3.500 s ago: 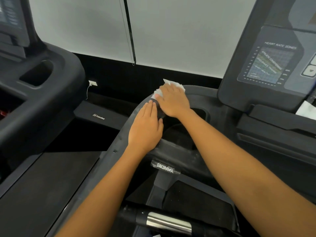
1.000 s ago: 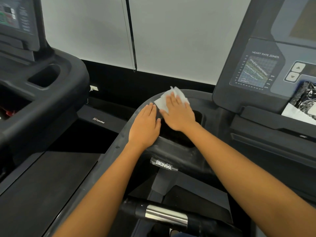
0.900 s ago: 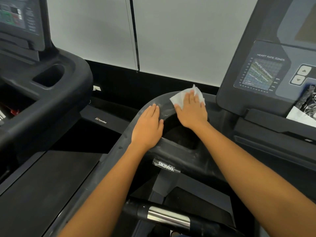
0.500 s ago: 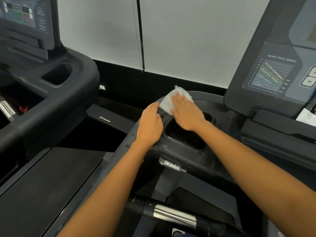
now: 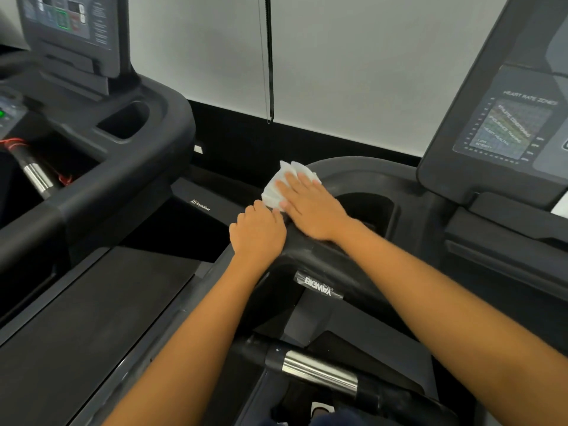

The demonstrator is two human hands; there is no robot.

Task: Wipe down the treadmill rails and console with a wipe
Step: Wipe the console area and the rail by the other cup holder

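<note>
A crumpled white wipe [image 5: 281, 187] lies on the curved left corner of the black treadmill rail [image 5: 356, 173]. My right hand [image 5: 310, 207] presses it flat with straight fingers. My left hand [image 5: 258, 235] rests on the rail's left edge just behind the wipe, its fingers curled over the edge. The console panel [image 5: 504, 130], with a heart rate zones chart, rises at the right. A cup recess [image 5: 368, 210] in the rail lies right of my right hand.
A second treadmill with its own console [image 5: 70, 29] and rail [image 5: 129, 167] stands to the left, its belt [image 5: 76, 327] below. A chrome-banded pulse grip bar [image 5: 319, 370] crosses low in front. A white wall with a black cord [image 5: 270, 56] is behind.
My right hand has slid the wipe left and nearer along the rail's corner, after a sweep to the right. My left hand's fingers have curled over the rail edge. The view shifted rightward.
</note>
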